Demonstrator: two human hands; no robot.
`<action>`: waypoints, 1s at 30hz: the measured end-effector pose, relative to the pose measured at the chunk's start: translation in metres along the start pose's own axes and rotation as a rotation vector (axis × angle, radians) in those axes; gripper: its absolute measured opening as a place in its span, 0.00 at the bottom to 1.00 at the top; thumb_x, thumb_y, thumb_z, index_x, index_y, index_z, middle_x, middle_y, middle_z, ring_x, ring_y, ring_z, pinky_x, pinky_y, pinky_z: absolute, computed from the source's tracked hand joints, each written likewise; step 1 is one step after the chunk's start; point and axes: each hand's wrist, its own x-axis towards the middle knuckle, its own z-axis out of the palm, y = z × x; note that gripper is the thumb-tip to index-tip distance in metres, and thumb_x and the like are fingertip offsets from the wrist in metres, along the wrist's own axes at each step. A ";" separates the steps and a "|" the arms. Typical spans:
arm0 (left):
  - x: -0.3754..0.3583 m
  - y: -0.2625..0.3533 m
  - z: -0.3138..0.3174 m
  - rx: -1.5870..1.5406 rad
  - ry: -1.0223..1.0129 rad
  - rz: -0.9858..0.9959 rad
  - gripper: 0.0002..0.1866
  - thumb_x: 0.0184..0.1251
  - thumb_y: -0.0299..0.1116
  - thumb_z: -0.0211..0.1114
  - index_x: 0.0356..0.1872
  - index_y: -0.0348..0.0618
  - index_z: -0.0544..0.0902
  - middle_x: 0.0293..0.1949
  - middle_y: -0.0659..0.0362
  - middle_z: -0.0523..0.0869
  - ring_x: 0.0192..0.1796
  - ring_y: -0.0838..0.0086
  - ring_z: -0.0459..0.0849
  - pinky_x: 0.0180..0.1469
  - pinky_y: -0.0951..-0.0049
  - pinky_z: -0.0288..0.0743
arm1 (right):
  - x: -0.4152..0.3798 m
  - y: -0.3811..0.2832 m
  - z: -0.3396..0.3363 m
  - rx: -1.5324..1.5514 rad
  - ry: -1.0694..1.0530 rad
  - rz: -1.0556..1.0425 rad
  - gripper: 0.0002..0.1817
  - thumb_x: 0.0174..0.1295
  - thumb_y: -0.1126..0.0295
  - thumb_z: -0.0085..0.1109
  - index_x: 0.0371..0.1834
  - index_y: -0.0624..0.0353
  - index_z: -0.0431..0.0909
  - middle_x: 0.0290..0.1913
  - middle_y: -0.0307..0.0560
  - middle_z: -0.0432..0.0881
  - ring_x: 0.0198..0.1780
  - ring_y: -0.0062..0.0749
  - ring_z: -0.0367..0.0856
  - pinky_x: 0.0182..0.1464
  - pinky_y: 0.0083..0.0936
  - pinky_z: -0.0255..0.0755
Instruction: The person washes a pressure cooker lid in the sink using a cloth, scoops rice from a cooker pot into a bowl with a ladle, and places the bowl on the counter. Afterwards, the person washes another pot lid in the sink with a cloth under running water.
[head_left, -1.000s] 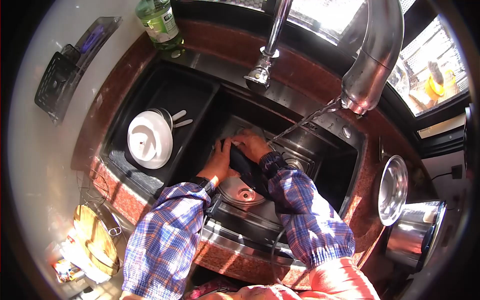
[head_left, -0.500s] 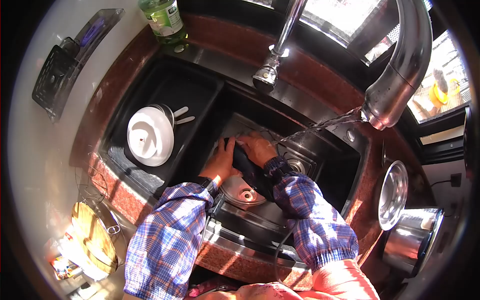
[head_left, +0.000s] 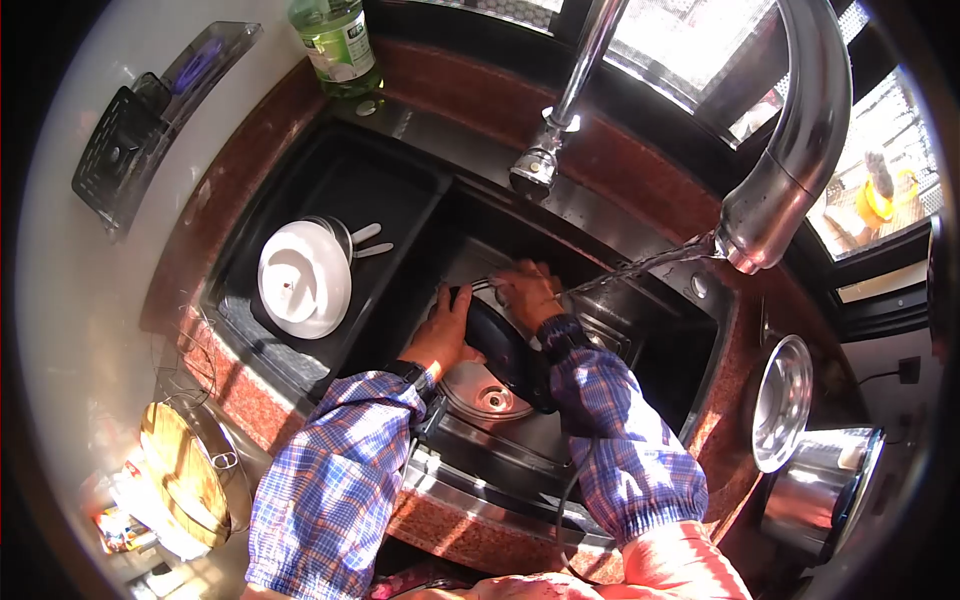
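Observation:
A dark, rounded bowl-like vessel [head_left: 497, 345] is tilted on its side in the right sink basin. My left hand [head_left: 438, 335] grips its left side, thumb and fingers wrapped over the edge. At its far rim, my right hand [head_left: 530, 290] has curled fingers; what they hold, if anything, is hidden. Below the vessel lies a round lid with a central knob [head_left: 494, 400], partly covered by it. Water streams sideways from the large faucet [head_left: 755, 235] toward my right hand.
White dishes [head_left: 305, 280] and utensils with pale handles [head_left: 370, 240] sit in the left basin [head_left: 375, 165]. A smaller tap [head_left: 535, 170] overhangs the sink. A green soap bottle [head_left: 340, 50] stands at the back. Right of the sink are a metal basin [head_left: 783, 403] and a pot [head_left: 820, 485].
My right hand has moved slightly up and right along the vessel's far rim, showing more of the vessel. My left hand keeps its hold. The view has shifted a little.

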 end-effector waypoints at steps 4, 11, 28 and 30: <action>-0.001 0.004 -0.007 -0.017 -0.036 -0.030 0.63 0.36 0.35 0.86 0.76 0.46 0.52 0.75 0.35 0.51 0.72 0.39 0.64 0.71 0.54 0.67 | -0.014 0.021 -0.017 -0.054 -0.090 0.081 0.15 0.63 0.65 0.57 0.52 0.49 0.84 0.47 0.55 0.81 0.53 0.54 0.80 0.58 0.41 0.74; -0.002 0.003 -0.004 0.019 0.005 -0.014 0.65 0.37 0.34 0.86 0.77 0.50 0.50 0.76 0.34 0.47 0.73 0.41 0.63 0.69 0.53 0.69 | -0.035 0.067 -0.024 -0.051 -0.061 0.037 0.13 0.59 0.74 0.55 0.46 0.56 0.83 0.48 0.58 0.81 0.54 0.53 0.80 0.57 0.42 0.75; 0.002 -0.001 -0.003 -0.060 -0.011 -0.003 0.63 0.35 0.32 0.86 0.75 0.48 0.53 0.76 0.36 0.50 0.72 0.39 0.63 0.71 0.53 0.66 | 0.002 0.071 -0.024 -0.221 -0.291 -0.125 0.09 0.64 0.67 0.54 0.44 0.49 0.81 0.43 0.51 0.84 0.46 0.49 0.85 0.49 0.42 0.79; 0.003 -0.003 -0.001 -0.053 -0.008 -0.006 0.63 0.35 0.33 0.86 0.75 0.48 0.53 0.75 0.36 0.50 0.73 0.39 0.63 0.72 0.53 0.66 | 0.012 0.053 -0.026 -0.195 -0.292 -0.111 0.09 0.63 0.67 0.55 0.44 0.49 0.81 0.43 0.51 0.84 0.46 0.48 0.85 0.48 0.41 0.80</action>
